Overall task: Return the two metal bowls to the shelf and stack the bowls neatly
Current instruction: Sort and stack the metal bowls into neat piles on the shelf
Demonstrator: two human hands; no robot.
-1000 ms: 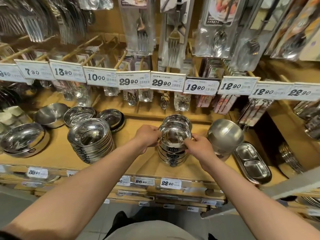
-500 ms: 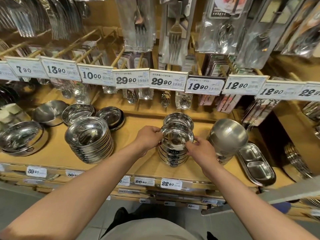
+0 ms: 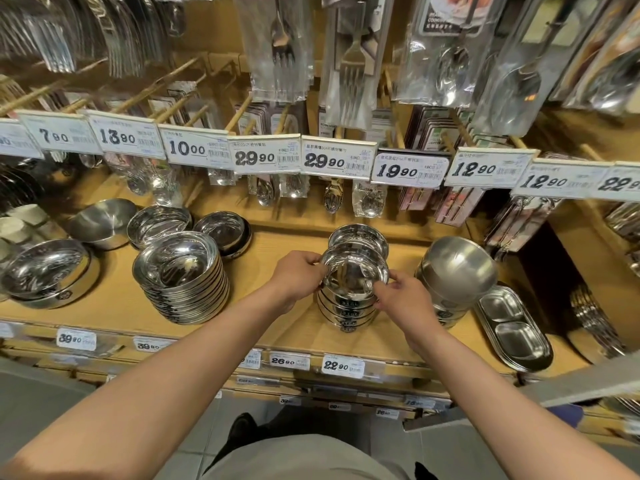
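A stack of small shiny metal bowls [image 3: 348, 311] stands on the wooden shelf [image 3: 277, 327], with black labels on their sides. The top bowl [image 3: 353, 277] sits on this stack. My left hand [image 3: 300, 276] grips its left rim with curled fingers. My right hand [image 3: 403, 296] pinches its front right rim. A second small stack of the same bowls [image 3: 358, 237] stands right behind, touching or nearly touching the front one.
Left of my hands stands a taller stack of wider bowls [image 3: 180, 275], with more bowls [image 3: 221, 230] behind and a large bowl [image 3: 45, 271] far left. A tilted steel bowl [image 3: 457, 268] and divided trays [image 3: 512, 330] lie to the right. Price tags and packaged cutlery hang above.
Both hands stay on the top bowl of the front stack; the bowl and hands have barely shifted. The camera view has moved slightly.
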